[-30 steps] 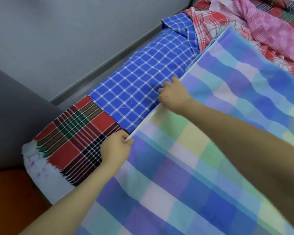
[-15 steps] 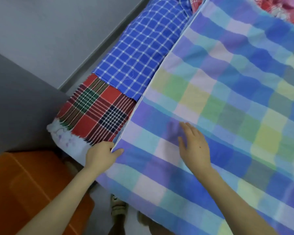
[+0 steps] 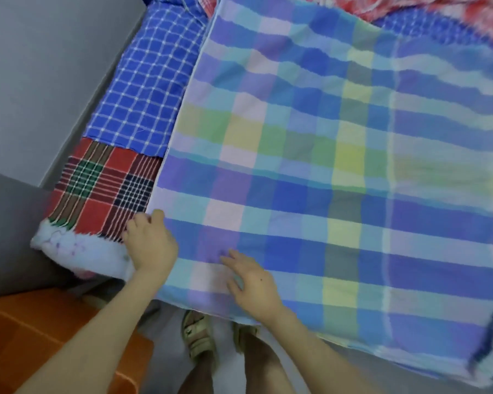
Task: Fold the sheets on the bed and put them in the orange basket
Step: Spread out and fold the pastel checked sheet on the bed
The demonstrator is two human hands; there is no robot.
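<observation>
My left hand (image 3: 151, 245) holds the left edge of the big pastel sheet (image 3: 310, 137), with my fingers curled on it. My right hand (image 3: 254, 282) lies flat on that sheet close by, fingers spread. A blue checked sheet (image 3: 145, 89) and a red checked sheet (image 3: 103, 189) lie to the left. The orange basket (image 3: 40, 336) sits on the floor near my sandals (image 3: 197, 334).

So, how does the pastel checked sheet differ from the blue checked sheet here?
The pastel checked sheet has broad many-coloured blocks; the blue checked sheet has small squares with white lines. The left hand and right hand touch the pastel one, not the blue one. Both are checked.
</observation>
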